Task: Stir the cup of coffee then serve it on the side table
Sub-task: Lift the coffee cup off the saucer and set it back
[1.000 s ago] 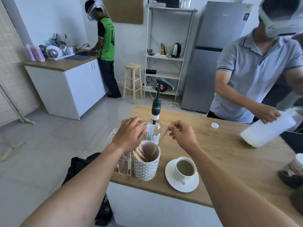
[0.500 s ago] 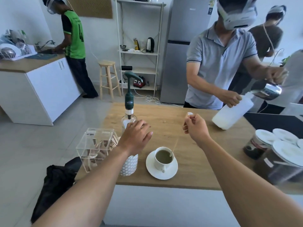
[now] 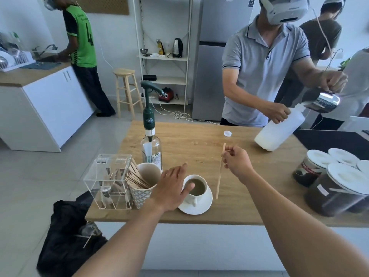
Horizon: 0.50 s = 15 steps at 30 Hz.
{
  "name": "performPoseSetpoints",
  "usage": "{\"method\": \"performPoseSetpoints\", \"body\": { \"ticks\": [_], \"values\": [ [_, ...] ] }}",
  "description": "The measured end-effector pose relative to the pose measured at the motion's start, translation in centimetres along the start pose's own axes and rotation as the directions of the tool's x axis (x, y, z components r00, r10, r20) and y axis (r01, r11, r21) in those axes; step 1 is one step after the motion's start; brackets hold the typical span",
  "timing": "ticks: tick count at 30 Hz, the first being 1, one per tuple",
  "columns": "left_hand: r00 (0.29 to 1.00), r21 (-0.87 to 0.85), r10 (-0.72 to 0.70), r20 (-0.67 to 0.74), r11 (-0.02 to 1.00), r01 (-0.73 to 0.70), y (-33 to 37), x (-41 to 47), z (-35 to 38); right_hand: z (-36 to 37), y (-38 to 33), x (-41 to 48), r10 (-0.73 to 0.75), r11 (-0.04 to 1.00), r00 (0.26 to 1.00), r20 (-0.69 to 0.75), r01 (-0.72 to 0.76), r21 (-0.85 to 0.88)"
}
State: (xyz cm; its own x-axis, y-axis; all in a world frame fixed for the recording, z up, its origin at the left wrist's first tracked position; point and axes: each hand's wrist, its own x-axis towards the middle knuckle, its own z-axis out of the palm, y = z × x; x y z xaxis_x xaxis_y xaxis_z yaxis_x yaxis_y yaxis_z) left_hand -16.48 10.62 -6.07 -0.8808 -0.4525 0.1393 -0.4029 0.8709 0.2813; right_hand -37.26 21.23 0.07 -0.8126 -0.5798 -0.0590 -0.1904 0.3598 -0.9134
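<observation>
A white cup of milky coffee (image 3: 196, 187) stands on a white saucer (image 3: 201, 207) near the front edge of the wooden table (image 3: 189, 148). My left hand (image 3: 171, 185) rests open at the cup's left rim, thumb over the edge. My right hand (image 3: 236, 161) pinches the top of a thin wooden stir stick (image 3: 219, 174). The stick hangs almost upright, just right of the cup, its lower tip outside it.
A patterned cup of wooden sticks (image 3: 142, 181), a clear acrylic box (image 3: 108, 181) and a syrup pump bottle (image 3: 150, 142) stand left of the cup. Coffee jars (image 3: 337, 188) sit at right. Across the table a person tilts a white bottle (image 3: 279, 129).
My right hand lifted a stick out of the patterned cup and carried it right, past the coffee cup. My left hand left the stick holder and came down onto the coffee cup's rim.
</observation>
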Motion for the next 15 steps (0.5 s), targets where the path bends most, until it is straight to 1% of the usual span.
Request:
{"method": "performPoseSetpoints", "body": {
  "ticks": [8, 15],
  "values": [
    [0.999, -0.073, -0.019, 0.028, 0.997, 0.021, -0.3, -2.0, 4.1, 0.9, 1.9, 1.4, 0.023, 0.998, 0.999, 0.035, -0.021, -0.057],
    [0.990, -0.106, -0.084, 0.115, 0.990, 0.097, -0.8, -3.1, 5.7, 2.0, 4.2, 1.9, 0.086, 0.994, 0.993, 0.084, -0.080, -0.076]
  ]
}}
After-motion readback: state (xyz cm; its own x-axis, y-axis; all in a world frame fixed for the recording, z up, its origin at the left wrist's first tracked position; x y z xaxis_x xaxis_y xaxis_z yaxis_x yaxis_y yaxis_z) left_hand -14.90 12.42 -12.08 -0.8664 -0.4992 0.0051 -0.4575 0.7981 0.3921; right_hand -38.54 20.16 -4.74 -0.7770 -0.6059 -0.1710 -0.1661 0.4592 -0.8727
